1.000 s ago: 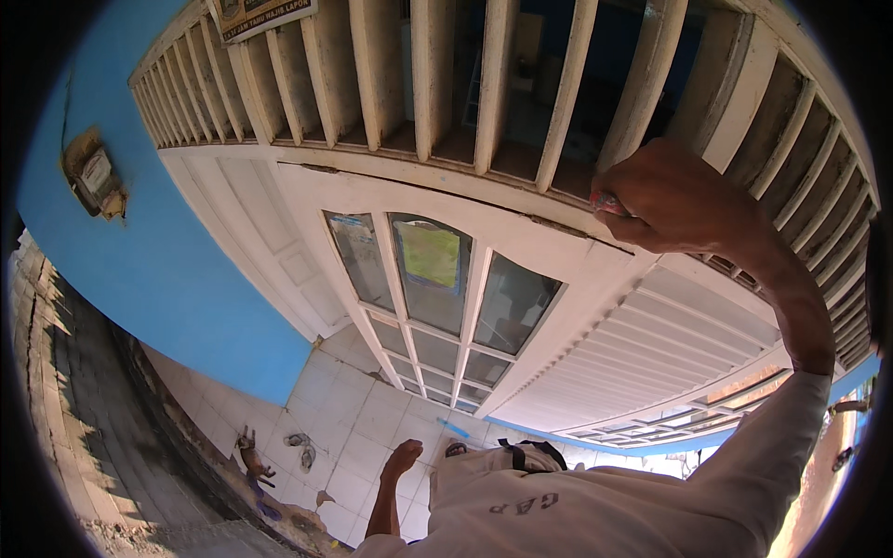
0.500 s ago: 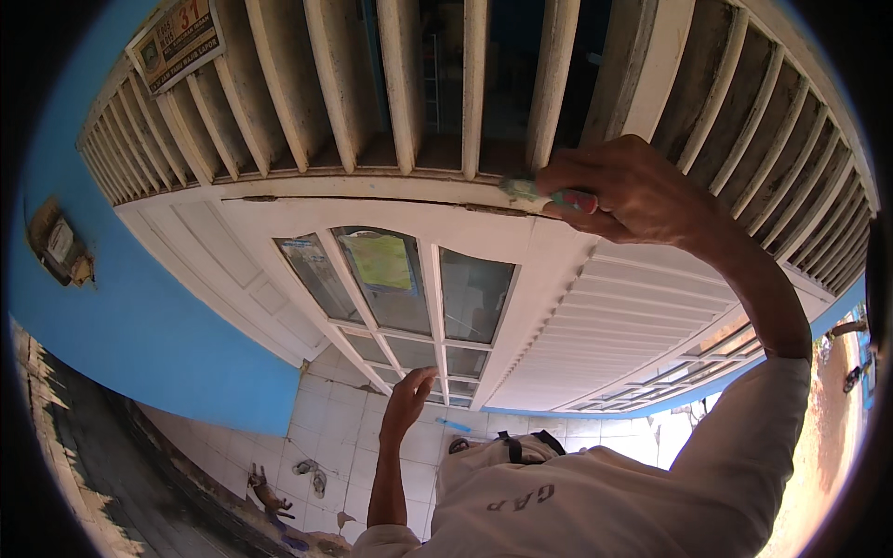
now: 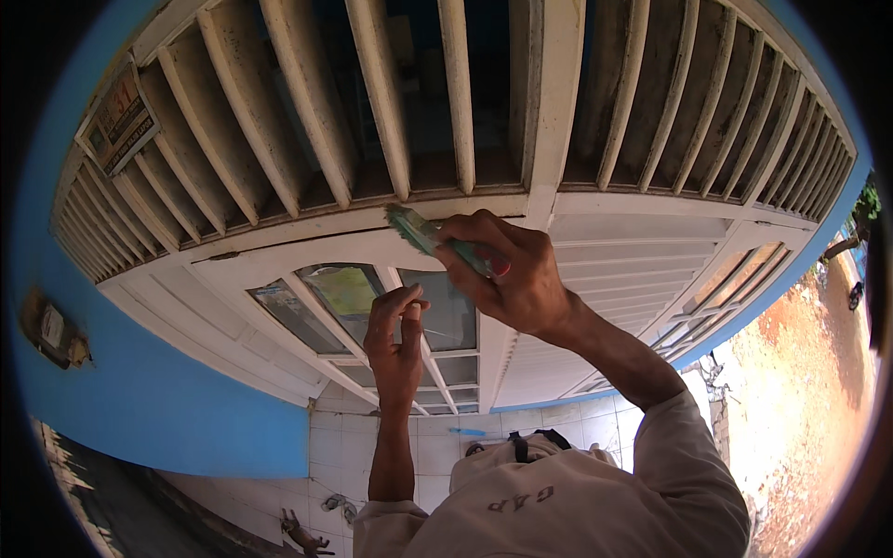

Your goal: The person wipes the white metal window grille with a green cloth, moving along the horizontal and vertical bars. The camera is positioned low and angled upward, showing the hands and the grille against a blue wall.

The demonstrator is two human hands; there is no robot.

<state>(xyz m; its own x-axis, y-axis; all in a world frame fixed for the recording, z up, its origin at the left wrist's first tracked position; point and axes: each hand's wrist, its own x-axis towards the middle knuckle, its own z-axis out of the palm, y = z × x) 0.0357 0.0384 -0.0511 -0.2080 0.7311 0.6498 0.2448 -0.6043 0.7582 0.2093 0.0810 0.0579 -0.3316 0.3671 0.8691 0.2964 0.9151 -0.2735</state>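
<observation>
My right hand (image 3: pixel 516 270) is closed round a small scrubbing brush (image 3: pixel 417 232) with green bristles and a red patch on its body. The bristle end points up and left, just below the white ledge (image 3: pixel 326 224) under the slats; whether it touches the wood I cannot tell. My left hand (image 3: pixel 395 335) is raised in front of the white door's glass panes (image 3: pixel 437 307). Its fingers are loosely bent and apart from the thumb, with nothing visible in them.
Grimy white vertical slats (image 3: pixel 377 93) run above the door, with a small sign (image 3: pixel 119 116) at their left. A blue wall (image 3: pixel 214 400) carries a boxy fixture (image 3: pixel 56 325). Below, on white tiles, lie a blue strip (image 3: pixel 468 431), footwear (image 3: pixel 339 507) and an animal (image 3: pixel 302 532).
My right hand has come away from the slats' base, moving left and down with the brush. My left hand has risen closer to it. The view has shifted to the right.
</observation>
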